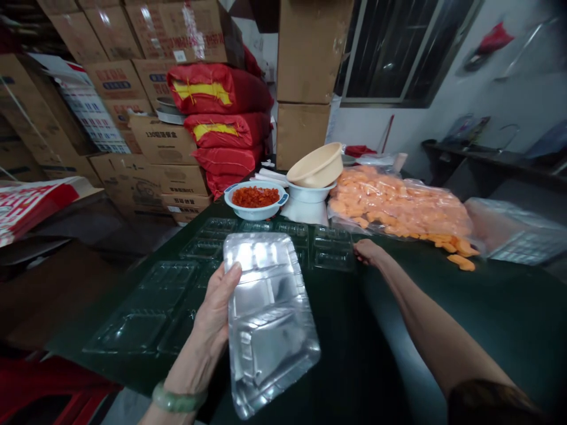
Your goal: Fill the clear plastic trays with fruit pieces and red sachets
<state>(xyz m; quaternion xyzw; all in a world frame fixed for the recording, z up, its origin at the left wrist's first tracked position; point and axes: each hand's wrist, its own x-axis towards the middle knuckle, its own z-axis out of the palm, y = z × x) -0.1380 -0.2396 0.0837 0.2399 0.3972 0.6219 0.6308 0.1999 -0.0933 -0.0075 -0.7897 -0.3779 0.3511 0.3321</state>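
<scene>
My left hand (217, 304), with a green bangle at the wrist, is closed on the left edge of a stack of clear plastic compartment trays (274, 313), thumb on top. The stack is tilted above the table. My right hand (367, 251) reaches forward, its fingers pinched at the right edge of a clear plastic tray (333, 260) lying on the dark green table (345, 330). Further clear trays (133, 330) lie side by side in rows to the left and behind the stack, partly hidden by it.
Behind the trays stands a light blue basin (254, 211) of chopped orange-red food. A cream basin (316, 165) leans on another pale basin (310, 193). Plastic bags of orange pieces (394, 200) lie at the right, some pieces loose. Red sacks (225, 130) and cardboard boxes (163, 144) are stacked behind.
</scene>
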